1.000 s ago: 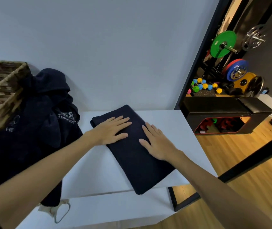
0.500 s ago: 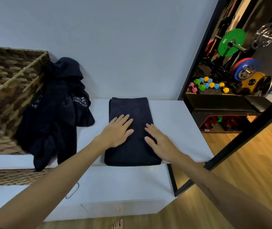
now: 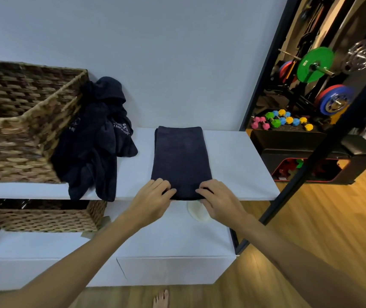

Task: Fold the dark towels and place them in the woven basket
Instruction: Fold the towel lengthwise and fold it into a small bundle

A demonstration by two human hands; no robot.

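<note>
At the right of the frame, a green weight plate (image 3: 315, 64) hangs above a blue one (image 3: 334, 100); colourful dumbbells (image 3: 281, 121) lie below, over a wooden floor (image 3: 311, 218) at lower right.

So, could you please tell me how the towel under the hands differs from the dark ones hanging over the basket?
The folded towel lies flat as a neat rectangle on the white table; the hanging towels droop crumpled and unfolded from the woven basket. The left hand and right hand hold the folded one's near edge; nothing touches the hanging ones. Both are dark.
</note>
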